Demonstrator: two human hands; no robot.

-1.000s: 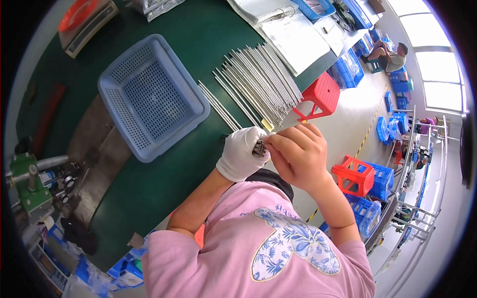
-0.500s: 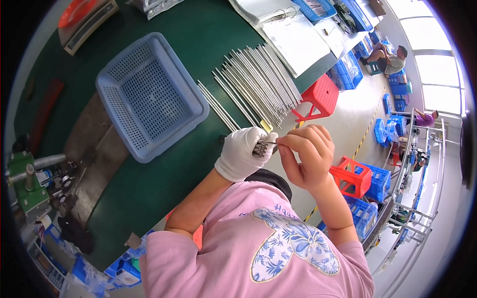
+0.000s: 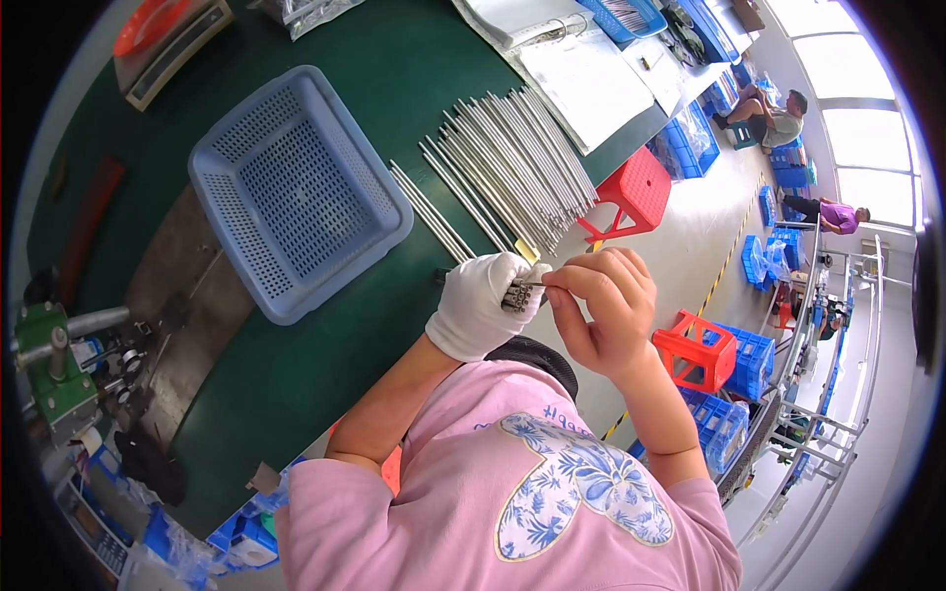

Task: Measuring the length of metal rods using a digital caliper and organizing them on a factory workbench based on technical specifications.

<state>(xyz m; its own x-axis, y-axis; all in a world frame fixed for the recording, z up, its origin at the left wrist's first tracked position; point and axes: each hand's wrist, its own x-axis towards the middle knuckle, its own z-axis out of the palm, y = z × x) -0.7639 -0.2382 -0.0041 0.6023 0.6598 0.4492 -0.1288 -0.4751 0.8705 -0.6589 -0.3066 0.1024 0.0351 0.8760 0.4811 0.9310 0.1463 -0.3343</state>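
In a white glove, my left hand [image 3: 475, 310] is closed round a bundle of thin metal rods [image 3: 516, 297], whose ends poke out toward me. The bare right hand [image 3: 609, 307] pinches a slim metal pin [image 3: 533, 284] between thumb and forefinger, its tip against the ends of the bundle. How far the pin reaches into a rod cannot be made out. Just beyond my hands, many long metal rods [image 3: 517, 167] lie side by side on the green table [image 3: 325, 379], with a small yellow piece [image 3: 527, 250] at their near end.
A blue-grey perforated basket [image 3: 281, 295] stands left of the rods. An open binder with papers [image 3: 586, 89] lies behind them. Green machinery [image 3: 49, 364] is at the far left. Red stools [image 3: 641, 192] and blue crates [image 3: 749, 364] stand to the right, with two people farther off.
My right hand has shifted very slightly left with the pin; the gloved hand stays put. In the background, a person in purple has come further into view.
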